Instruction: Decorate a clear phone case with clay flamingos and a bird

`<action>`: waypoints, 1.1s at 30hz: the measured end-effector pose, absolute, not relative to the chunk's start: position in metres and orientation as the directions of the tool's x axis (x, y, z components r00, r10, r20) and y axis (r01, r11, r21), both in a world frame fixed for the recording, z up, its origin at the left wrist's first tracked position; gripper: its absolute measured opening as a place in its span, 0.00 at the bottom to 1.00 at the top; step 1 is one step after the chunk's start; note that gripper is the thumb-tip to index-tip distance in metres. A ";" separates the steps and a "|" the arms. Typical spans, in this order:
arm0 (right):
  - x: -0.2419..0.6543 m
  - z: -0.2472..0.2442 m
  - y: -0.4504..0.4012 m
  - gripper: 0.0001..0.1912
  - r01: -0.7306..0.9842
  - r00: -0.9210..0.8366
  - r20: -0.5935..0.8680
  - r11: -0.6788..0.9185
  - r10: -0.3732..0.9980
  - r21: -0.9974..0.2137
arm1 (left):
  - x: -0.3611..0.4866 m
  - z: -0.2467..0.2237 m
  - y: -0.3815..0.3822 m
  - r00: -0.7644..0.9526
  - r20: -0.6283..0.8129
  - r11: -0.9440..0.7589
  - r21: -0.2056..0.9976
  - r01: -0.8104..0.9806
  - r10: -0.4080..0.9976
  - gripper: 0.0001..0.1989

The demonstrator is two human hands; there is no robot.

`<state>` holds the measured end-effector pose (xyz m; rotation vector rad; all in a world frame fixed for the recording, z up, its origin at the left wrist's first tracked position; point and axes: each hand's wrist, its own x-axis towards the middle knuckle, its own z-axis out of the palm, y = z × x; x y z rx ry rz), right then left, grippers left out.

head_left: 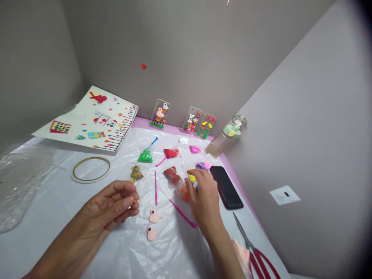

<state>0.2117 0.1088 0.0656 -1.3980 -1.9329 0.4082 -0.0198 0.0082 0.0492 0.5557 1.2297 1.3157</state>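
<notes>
Left hand (112,203): curled closed, fingertips pinching a small orange clay piece (135,201), just below a green and yellow clay bird (135,173) on a clear plastic sheet (129,180)
Right hand (204,195): fingers bent downward, resting among the clay bags; cannot tell whether it grips anything
Beside the right hand: a yellow clay lump (192,177) at the fingertips, a bag of orange clay (184,193) under the fingers, and a black phone (226,187) just to the right
Between the hands: two pink clay shapes with eyes (153,224) and two magenta plastic clay tools (171,197)
Farther up the desk (174,248): bags of green, red and magenta clay (171,153), then decorated phone cases (174,118) against the wall
Left side: a roll of tape (90,169) and a sheet of decorated paper (87,120)
Lower right: red-handled scissors (255,252)
</notes>
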 end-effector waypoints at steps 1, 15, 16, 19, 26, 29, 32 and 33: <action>0.208 0.068 0.103 0.07 0.641 -0.187 0.392 0.414 0.901 -0.647 | -0.018 0.048 0.008 -0.187 -0.353 0.253 0.876 -0.411 0.917 0.17; 0.166 0.068 0.055 0.03 0.151 -0.468 0.473 0.595 0.747 -0.790 | -0.013 0.039 0.010 -0.063 -0.365 0.308 0.857 -0.412 0.929 0.20; 0.166 0.069 0.056 0.03 0.149 -0.459 0.475 0.592 0.751 -0.792 | -0.014 0.038 0.009 -0.049 -0.356 0.310 0.868 -0.388 0.933 0.19; 0.166 0.070 0.056 0.02 0.153 -0.449 0.464 0.577 0.764 -0.802 | -0.016 0.036 0.007 -0.008 -0.317 0.296 0.895 -0.333 0.948 0.14; 0.166 0.068 0.055 0.04 0.175 -0.425 0.490 0.600 0.761 -0.780 | -0.019 0.033 0.009 -0.012 -0.263 0.254 0.944 -0.212 0.965 0.12; 0.166 0.068 0.055 0.05 0.187 -0.407 0.498 0.603 0.766 -0.775 | -0.018 0.034 0.009 -0.020 -0.270 0.260 0.942 -0.214 0.963 0.11; 0.165 0.069 0.054 0.07 0.184 -0.409 0.493 0.598 0.768 -0.780 | -0.016 0.036 0.008 -0.042 -0.253 0.237 0.945 -0.224 0.967 0.12; 0.165 0.069 0.054 0.06 0.184 -0.409 0.487 0.592 0.772 -0.785 | -0.015 0.037 0.007 -0.050 -0.249 0.232 0.947 -0.221 0.967 0.12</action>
